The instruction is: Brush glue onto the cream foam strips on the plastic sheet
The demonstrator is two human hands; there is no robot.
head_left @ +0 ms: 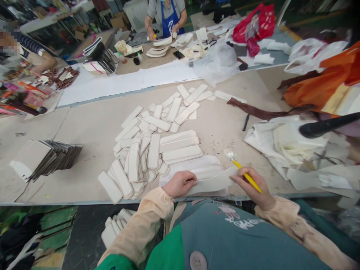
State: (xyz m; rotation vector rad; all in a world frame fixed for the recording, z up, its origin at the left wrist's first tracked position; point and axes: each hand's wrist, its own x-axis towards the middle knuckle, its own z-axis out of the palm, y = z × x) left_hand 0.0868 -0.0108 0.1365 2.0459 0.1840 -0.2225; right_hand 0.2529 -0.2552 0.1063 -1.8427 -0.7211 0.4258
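Observation:
My left hand (180, 183) pinches the left end of a thin off-white strip (215, 182) at the table's front edge. The strip's other end is between the fingers of my right hand (254, 185), which also grips a yellow-handled brush (248, 177). White paste clings to the brush's tip, pointing away from me. Beneath the strip lies a pale sheet (194, 165). Just beyond it are stacked cream rounded strips (181, 146), and a loose heap of similar pieces (137, 157) spreads to the left and farther back.
A fanned stack of dark-edged panels (53, 155) stands at left. On the right are a brown strip (267, 111), a black stick (245, 122), a white plastic-wrapped tub (298, 138) and an orange bag (323, 80). Across the table a co-worker in a blue apron (170, 22) handles similar pieces.

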